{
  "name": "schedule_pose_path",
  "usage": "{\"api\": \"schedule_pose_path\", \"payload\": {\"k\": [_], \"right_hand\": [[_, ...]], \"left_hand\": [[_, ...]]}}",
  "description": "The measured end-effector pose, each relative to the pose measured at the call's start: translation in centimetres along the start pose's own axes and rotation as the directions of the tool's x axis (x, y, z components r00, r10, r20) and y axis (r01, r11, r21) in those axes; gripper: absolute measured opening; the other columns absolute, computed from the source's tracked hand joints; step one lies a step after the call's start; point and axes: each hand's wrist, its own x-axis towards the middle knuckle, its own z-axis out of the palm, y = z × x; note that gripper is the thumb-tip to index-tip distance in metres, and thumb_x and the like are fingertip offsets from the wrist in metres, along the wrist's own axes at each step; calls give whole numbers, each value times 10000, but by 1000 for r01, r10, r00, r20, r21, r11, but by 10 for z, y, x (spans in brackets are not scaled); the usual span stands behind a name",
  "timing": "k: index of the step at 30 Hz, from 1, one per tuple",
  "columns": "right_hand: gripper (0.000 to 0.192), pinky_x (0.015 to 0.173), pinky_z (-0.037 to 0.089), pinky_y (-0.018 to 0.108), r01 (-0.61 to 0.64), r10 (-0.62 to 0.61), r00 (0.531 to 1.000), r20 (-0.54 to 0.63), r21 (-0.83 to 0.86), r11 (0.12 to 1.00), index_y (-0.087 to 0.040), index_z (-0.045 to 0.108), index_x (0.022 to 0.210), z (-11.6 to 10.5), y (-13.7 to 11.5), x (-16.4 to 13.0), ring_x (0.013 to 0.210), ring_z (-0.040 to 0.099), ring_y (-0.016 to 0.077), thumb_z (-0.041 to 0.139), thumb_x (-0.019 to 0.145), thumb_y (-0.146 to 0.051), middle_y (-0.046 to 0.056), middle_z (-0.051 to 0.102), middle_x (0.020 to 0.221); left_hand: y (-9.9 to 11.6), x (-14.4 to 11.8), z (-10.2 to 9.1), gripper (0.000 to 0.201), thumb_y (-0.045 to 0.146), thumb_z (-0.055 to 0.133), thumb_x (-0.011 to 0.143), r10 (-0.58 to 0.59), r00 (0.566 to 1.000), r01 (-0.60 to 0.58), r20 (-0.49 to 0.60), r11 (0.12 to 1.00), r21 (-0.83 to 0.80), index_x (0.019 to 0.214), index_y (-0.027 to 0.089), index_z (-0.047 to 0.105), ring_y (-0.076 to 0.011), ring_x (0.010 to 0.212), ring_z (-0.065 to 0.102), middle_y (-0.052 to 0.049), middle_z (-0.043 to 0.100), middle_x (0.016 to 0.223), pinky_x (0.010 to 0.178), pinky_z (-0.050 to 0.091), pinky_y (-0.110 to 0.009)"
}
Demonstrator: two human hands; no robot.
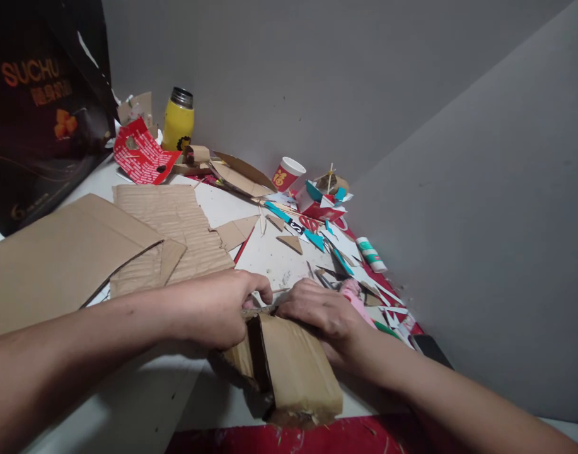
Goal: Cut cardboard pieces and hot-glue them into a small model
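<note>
A folded brown cardboard piece (300, 366) with a dark gap along its side stands at the front of the table, in the middle of the head view. My left hand (227, 306) grips its far left edge, fingers curled and partly hidden. My right hand (321, 312) is bent over the far right edge of the same piece, its fingertips close to those of my left hand. What lies right between the fingertips is hard to make out. Just beyond my left forearm lie a flat cardboard sheet (57, 252) and a ribbed cardboard sheet (161, 217).
A yellow bottle (179, 120) without a lid, a red paper cup (289, 174) and a red packet (144, 154) stand or lie at the back. Red-handled scissors (309, 223), paper scraps and a white-green roll (371, 255) lie to the right. A big dark bag (43, 126) rises at left.
</note>
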Motion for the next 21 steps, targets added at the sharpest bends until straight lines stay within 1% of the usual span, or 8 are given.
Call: {"api": "schedule_pose_path", "payload": {"k": [3, 6, 9, 14, 17, 19, 21], "right_hand": [[98, 713, 441, 331, -8, 8, 1000, -1, 15, 1000, -166, 570, 926, 1, 1, 1, 757, 587, 171, 507, 864, -122, 70, 664, 797], [77, 705, 439, 319, -30, 30, 999, -14, 30, 999, -173, 571, 908, 2, 2, 0, 744, 579, 165, 513, 872, -140, 60, 660, 786], [81, 703, 429, 313, -57, 57, 998, -15, 21, 998, -177, 575, 903, 1, 0, -2, 731, 570, 161, 505, 885, -140, 50, 651, 773], [126, 734, 416, 341, 2, -2, 1000, -7, -47, 999, -162, 574, 954, -4, -7, -2, 755, 577, 178, 484, 873, -125, 72, 644, 793], [119, 723, 428, 339, -9, 9, 1000, 1, -64, 998, -166, 579, 929, -3, -5, -1, 745, 581, 181, 475, 879, -138, 73, 643, 776], [104, 703, 448, 325, -29, 28, 999, -37, -30, 999, -169, 579, 912, -2, -1, -1, 742, 583, 178, 486, 880, -137, 71, 649, 769], [92, 724, 472, 322, -45, 47, 993, -106, 26, 999, -173, 582, 904, 1, 2, -2, 794, 592, 177, 503, 879, -134, 85, 663, 831]], "left_hand": [[2, -1, 0, 447, 33, 476, 536, -5, 1000, 5, 0, 1000, 28, 906, 253, 593, -165, 635, 552, 34, 561, 667, 501, 347, -230], [5, -3, -2, 349, 99, 523, 550, -12, 1000, 14, -11, 993, 115, 864, 246, 560, -173, 622, 545, 21, 583, 687, 482, 329, -238], [7, -5, -3, 357, 139, 548, 553, -23, 999, 27, -24, 983, 182, 893, 247, 541, -180, 619, 540, 10, 594, 710, 471, 318, -243], [7, -6, -1, 334, 137, 543, 564, -17, 1000, 21, -19, 978, 207, 879, 248, 529, -180, 628, 544, 9, 595, 718, 472, 318, -241], [8, -6, -1, 305, 160, 553, 562, -32, 999, 40, -38, 975, 218, 852, 249, 522, -176, 597, 529, 15, 580, 690, 450, 294, -243], [10, -8, -3, 255, 187, 567, 573, -32, 997, 47, -68, 973, 225, 817, 242, 514, -175, 596, 523, 12, 575, 689, 456, 293, -248], [14, -12, -7, 200, 194, 570, 596, -18, 990, 54, -136, 964, 262, 783, 231, 511, -179, 628, 528, -3, 587, 724, 492, 309, -258]]}}
